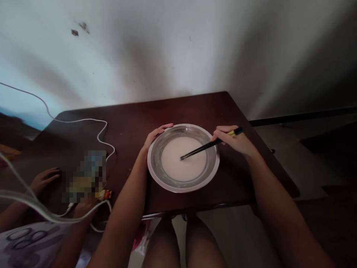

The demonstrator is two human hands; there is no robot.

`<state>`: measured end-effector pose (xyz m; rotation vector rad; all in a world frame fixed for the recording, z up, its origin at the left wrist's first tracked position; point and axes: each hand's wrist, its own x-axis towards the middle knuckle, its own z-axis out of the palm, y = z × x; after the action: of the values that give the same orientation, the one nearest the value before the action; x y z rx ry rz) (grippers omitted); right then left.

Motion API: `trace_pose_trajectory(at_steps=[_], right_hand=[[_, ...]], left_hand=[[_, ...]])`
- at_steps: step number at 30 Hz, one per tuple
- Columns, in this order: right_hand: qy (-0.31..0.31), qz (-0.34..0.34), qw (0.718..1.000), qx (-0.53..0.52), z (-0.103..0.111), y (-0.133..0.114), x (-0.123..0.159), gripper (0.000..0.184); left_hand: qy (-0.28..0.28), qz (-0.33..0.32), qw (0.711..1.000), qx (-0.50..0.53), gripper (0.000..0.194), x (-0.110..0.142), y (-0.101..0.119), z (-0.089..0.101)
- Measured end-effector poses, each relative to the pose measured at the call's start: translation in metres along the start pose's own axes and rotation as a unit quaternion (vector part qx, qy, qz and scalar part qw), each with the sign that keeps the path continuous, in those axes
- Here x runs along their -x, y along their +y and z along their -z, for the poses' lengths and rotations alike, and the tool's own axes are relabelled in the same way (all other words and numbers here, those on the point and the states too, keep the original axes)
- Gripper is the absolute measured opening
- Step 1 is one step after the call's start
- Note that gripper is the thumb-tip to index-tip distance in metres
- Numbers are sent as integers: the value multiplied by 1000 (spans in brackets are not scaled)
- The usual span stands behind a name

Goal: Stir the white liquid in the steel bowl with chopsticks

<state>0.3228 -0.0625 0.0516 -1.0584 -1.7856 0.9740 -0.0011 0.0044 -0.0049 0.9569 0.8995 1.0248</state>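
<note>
A wide metal bowl (156, 160) with a pale rim stands on the dark wooden table, partly filled with a smooth whitish liquid (182, 169). My left hand (156, 134) is closed round the bowl's far left rim, fingers along its outer edge. In my right hand (230, 137), over the right rim, is a pair of black chopsticks (199, 148) with yellow and dark blue upper ends. They slant down to the left, and their tips meet the liquid near the bowl's middle.
The brown table (178, 108) meets a stained white wall (189, 48). At left, another person's hands (46, 178) are beside a pixelated object (86, 176). A white cable (80, 120) loops over the table there, near a small red and yellow figure (105, 194).
</note>
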Motion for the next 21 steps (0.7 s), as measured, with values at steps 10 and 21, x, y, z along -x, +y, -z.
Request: trace_pose_trajectory(at_steps=[10, 21], right_hand=[[83, -3, 997, 1, 8, 6, 0, 41], [65, 4, 998, 18, 1, 7, -3, 28]], left_hand=[[-2, 2, 1000, 3, 32, 2, 0, 0], [2, 12, 1000, 12, 33, 1, 2, -2]])
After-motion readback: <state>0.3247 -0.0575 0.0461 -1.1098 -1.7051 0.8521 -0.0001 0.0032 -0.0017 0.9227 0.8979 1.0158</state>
